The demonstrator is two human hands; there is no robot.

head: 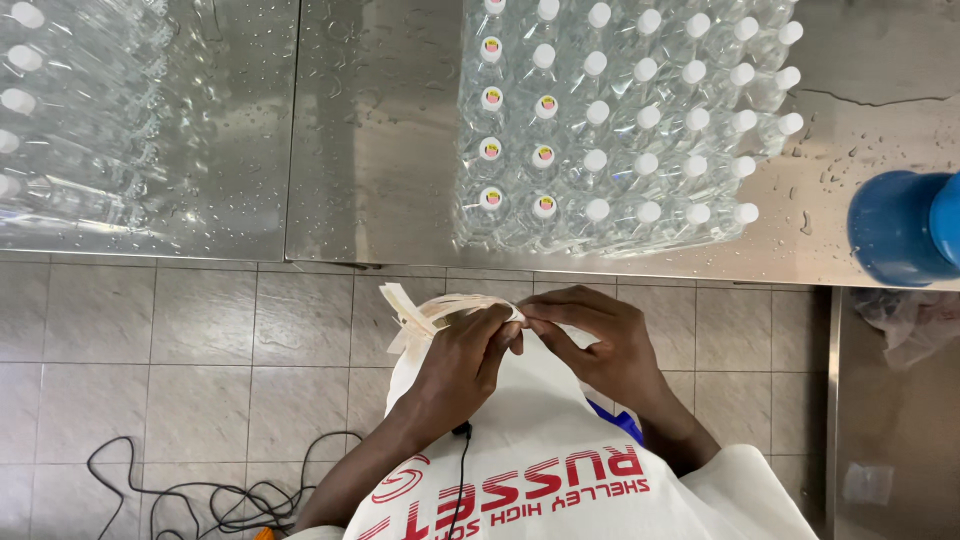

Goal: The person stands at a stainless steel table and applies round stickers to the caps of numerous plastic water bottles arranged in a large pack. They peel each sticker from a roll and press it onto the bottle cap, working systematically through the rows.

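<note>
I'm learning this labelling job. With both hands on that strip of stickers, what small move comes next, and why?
Probably peel one sticker free with the right hand. The left hand holds the pale sticker strip, both hands pinch at its end, and in the bottle block on the steel table only the two left columns of caps carry stickers.
</note>
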